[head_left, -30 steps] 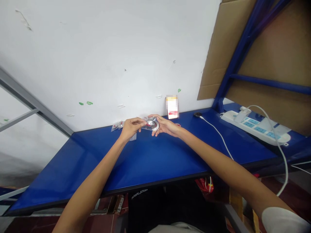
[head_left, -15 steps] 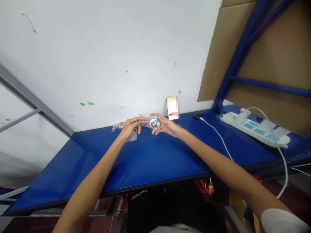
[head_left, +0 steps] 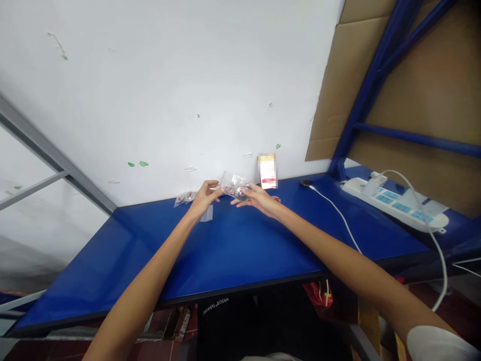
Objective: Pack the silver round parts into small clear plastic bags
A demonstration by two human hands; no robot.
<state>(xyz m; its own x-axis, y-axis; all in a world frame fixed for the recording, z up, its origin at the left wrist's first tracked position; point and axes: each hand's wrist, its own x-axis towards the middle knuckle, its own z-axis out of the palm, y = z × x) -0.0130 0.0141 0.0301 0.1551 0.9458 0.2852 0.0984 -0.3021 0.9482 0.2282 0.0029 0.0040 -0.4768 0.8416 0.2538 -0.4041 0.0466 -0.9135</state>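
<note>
Above the back of the blue table, both hands hold a clear plastic bag (head_left: 236,179). A round, silver-looking item with a red mark (head_left: 242,194) shows at its lower end; its kind I cannot make out. My right hand (head_left: 262,199) grips the bag around that item, thumb on top and fingers beneath. On the other side, my left hand (head_left: 205,196) pinches the bag's left part between thumb and fingers. Below the left hand lies a small pale sheet or bag (head_left: 207,214). More small clear bags with round red-marked items (head_left: 185,198) lie left of that hand.
A small white, yellow and red box (head_left: 267,171) stands against the wall. Right of it are a black puck-like device (head_left: 305,183) with a white cable and a white power strip (head_left: 394,204). The blue table (head_left: 240,250) ends at a dark front edge.
The bag now stands up more, its clear top raised between the hands. The right thumb has come over the round item. My left fingers have closed on the bag.
</note>
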